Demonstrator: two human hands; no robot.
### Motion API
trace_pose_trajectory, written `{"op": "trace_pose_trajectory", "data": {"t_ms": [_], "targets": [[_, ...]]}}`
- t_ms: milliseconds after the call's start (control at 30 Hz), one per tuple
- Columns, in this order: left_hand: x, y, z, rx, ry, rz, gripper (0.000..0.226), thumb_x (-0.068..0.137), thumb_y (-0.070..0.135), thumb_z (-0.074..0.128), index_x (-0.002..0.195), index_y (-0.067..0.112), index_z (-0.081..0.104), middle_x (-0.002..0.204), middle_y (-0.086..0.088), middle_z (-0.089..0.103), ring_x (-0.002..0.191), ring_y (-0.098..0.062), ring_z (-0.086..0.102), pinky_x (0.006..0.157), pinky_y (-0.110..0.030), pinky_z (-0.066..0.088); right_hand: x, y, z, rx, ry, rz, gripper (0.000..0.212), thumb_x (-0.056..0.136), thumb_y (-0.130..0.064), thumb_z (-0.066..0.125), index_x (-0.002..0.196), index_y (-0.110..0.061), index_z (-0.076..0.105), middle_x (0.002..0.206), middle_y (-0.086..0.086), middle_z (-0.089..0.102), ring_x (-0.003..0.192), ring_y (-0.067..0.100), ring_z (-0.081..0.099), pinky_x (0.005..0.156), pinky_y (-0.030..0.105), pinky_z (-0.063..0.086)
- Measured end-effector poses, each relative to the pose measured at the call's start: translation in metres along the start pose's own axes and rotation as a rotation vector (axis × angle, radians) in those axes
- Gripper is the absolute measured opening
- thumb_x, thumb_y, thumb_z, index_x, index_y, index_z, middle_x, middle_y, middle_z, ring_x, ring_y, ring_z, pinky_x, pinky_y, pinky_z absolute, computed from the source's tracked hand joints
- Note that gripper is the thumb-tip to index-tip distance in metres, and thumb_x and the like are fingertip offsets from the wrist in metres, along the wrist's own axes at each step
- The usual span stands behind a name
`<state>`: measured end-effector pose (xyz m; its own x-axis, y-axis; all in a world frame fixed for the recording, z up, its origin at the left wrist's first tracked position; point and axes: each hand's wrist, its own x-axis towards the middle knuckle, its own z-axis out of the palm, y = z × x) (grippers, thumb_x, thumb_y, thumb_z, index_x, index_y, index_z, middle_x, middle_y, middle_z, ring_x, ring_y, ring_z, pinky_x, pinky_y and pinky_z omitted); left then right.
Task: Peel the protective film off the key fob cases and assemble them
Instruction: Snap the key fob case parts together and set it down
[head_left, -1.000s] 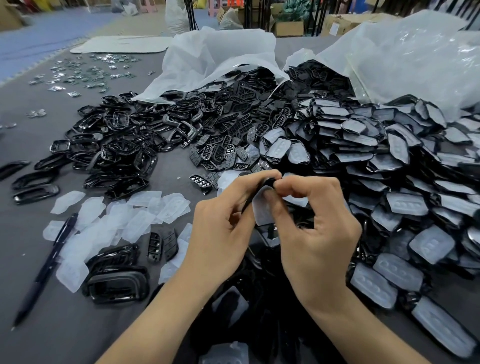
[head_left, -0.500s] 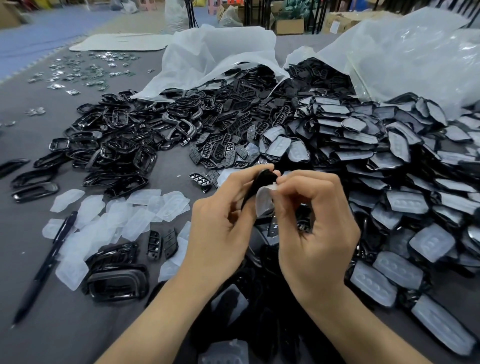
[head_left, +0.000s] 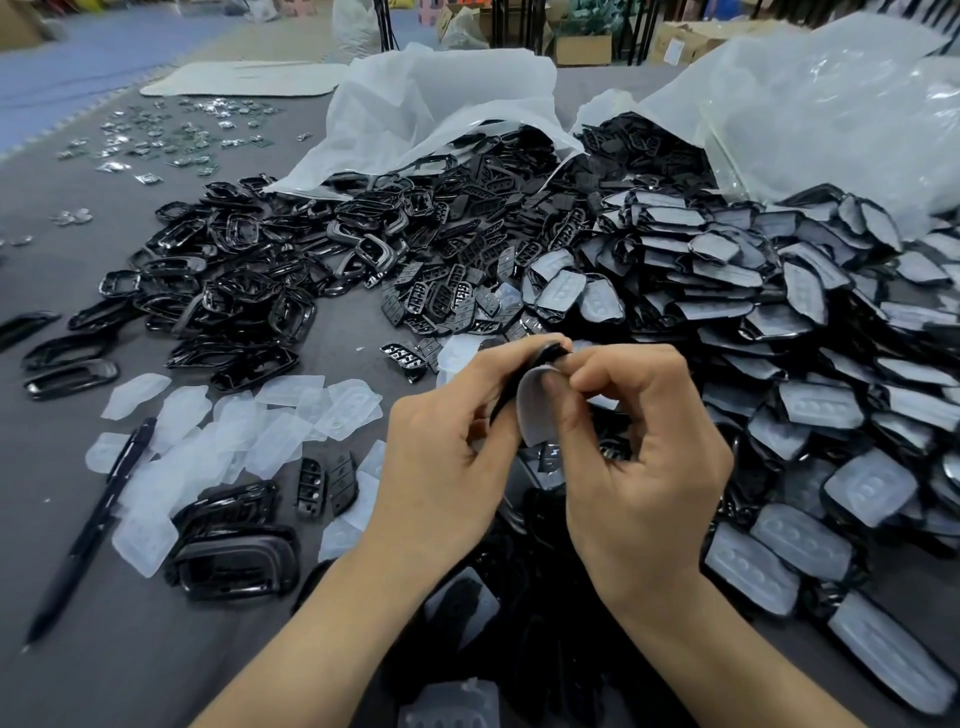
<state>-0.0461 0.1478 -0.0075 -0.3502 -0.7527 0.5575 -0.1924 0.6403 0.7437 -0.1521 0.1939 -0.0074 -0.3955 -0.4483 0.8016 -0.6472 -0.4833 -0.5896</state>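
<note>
My left hand (head_left: 447, 467) grips a black key fob case part (head_left: 540, 359) edge-on at the middle of the view. My right hand (head_left: 639, 467) pinches the translucent protective film (head_left: 537, 410), which curls away from the part's near face. A large heap of film-covered case parts (head_left: 779, 332) fills the right side. Black case frames (head_left: 218, 291) lie heaped at the left, and black button inserts (head_left: 457, 280) sit in the middle back. Peeled films (head_left: 218, 436) are scattered on the grey table at the left.
A black pen (head_left: 98, 519) lies at the left front. Two frames (head_left: 234, 551) and two inserts (head_left: 324, 483) sit near my left wrist. White plastic bags (head_left: 452, 98) spill parts at the back. Small clear pieces (head_left: 171, 140) are strewn at the far left.
The film has come further off the part, now curling down between my hands. Both hands stay close together at the same spot.
</note>
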Motion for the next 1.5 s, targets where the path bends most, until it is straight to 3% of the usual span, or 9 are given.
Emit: {"op": "trace_pose_trajectory", "data": {"t_ms": [133, 300, 500, 667, 767, 867, 1067, 1333, 1500], "targets": [[-0.001, 0.001, 0.000, -0.013, -0.007, 0.025, 0.031, 0.095, 0.015, 0.054, 0.121, 0.032, 0.059, 0.103, 0.014, 0.070, 0.073, -0.024, 0.067, 0.064, -0.039, 0.054, 0.000, -0.003, -0.001, -0.025, 0.006, 0.047, 0.014, 0.084, 0.005, 0.067, 0.077, 0.000, 0.056, 0.076, 0.009, 0.059, 0.072, 0.019, 0.057, 0.068, 0.027, 0.049], [0.000, 0.000, 0.000, -0.021, -0.021, 0.037, 0.027, 0.096, 0.018, 0.053, 0.120, 0.028, 0.060, 0.111, 0.019, 0.068, 0.082, -0.016, 0.069, 0.069, -0.039, 0.056, 0.004, -0.004, -0.003, -0.005, -0.031, 0.111, 0.014, 0.085, -0.001, 0.068, 0.080, -0.005, 0.055, 0.077, 0.004, 0.056, 0.071, 0.017, 0.055, 0.066, 0.028, 0.048], [0.003, -0.001, -0.003, -0.077, -0.120, -0.118, 0.026, 0.091, 0.020, 0.056, 0.110, 0.035, 0.063, 0.077, -0.003, 0.070, 0.062, -0.013, 0.061, 0.059, -0.030, 0.051, 0.016, 0.001, -0.007, 0.084, -0.228, 0.395, 0.026, 0.081, -0.002, 0.071, 0.082, -0.022, 0.056, 0.076, -0.010, 0.058, 0.070, 0.006, 0.056, 0.064, 0.011, 0.043], [0.005, -0.004, -0.007, -0.384, -0.272, -0.312, 0.030, 0.088, 0.009, 0.051, 0.110, 0.023, 0.067, 0.068, -0.003, 0.068, 0.056, -0.013, 0.055, 0.055, -0.020, 0.046, 0.027, 0.009, -0.012, 0.290, -0.353, 0.699, 0.027, 0.077, 0.000, 0.073, 0.081, -0.024, 0.063, 0.075, -0.007, 0.062, 0.061, 0.001, 0.056, 0.054, 0.011, 0.045], [0.008, -0.007, -0.006, -0.643, -0.302, -0.488, 0.035, 0.075, 0.016, 0.051, 0.097, 0.024, 0.076, 0.062, -0.003, 0.063, 0.058, -0.015, 0.050, 0.052, -0.018, 0.040, 0.030, 0.016, -0.017, 0.341, -0.418, 0.827, 0.023, 0.074, -0.001, 0.075, 0.080, -0.022, 0.068, 0.077, -0.005, 0.065, 0.067, 0.005, 0.060, 0.061, 0.013, 0.048], [0.009, -0.005, -0.006, -0.701, -0.308, -0.517, 0.026, 0.079, 0.024, 0.055, 0.095, 0.019, 0.076, 0.060, -0.002, 0.060, 0.053, -0.010, 0.052, 0.047, -0.014, 0.038, 0.029, 0.018, -0.017, 0.359, -0.447, 0.865, 0.020, 0.074, -0.001, 0.074, 0.077, -0.021, 0.070, 0.072, -0.004, 0.065, 0.066, 0.008, 0.060, 0.058, 0.015, 0.049], [0.010, 0.005, -0.009, -0.508, -0.335, -0.489, 0.027, 0.100, 0.004, 0.040, 0.104, 0.013, 0.064, 0.052, 0.005, 0.054, 0.040, 0.001, 0.045, 0.045, -0.010, 0.034, 0.027, 0.020, -0.016, 0.444, -0.482, 0.945, 0.023, 0.077, 0.004, 0.068, 0.077, -0.019, 0.067, 0.064, -0.011, 0.058, 0.057, 0.000, 0.054, 0.052, 0.012, 0.043], [0.010, 0.005, -0.011, -0.519, -0.352, -0.484, 0.027, 0.100, 0.002, 0.039, 0.112, 0.009, 0.063, 0.054, 0.001, 0.053, 0.040, -0.001, 0.045, 0.045, -0.013, 0.031, 0.026, 0.018, -0.014, 0.490, -0.478, 0.946, 0.011, 0.066, -0.028, 0.071, 0.075, -0.023, 0.068, 0.080, 0.005, 0.059, 0.076, 0.016, 0.056, 0.069, 0.028, 0.044], [0.009, 0.004, -0.010, -0.571, -0.345, -0.484, 0.029, 0.099, 0.002, 0.041, 0.108, 0.017, 0.064, 0.054, 0.002, 0.056, 0.041, -0.002, 0.045, 0.044, -0.015, 0.030, 0.025, 0.017, -0.015, 0.539, -0.461, 0.894, 0.012, 0.076, -0.009, 0.069, 0.073, -0.020, 0.068, 0.078, 0.010, 0.056, 0.071, 0.018, 0.059, 0.065, 0.027, 0.053]]}}
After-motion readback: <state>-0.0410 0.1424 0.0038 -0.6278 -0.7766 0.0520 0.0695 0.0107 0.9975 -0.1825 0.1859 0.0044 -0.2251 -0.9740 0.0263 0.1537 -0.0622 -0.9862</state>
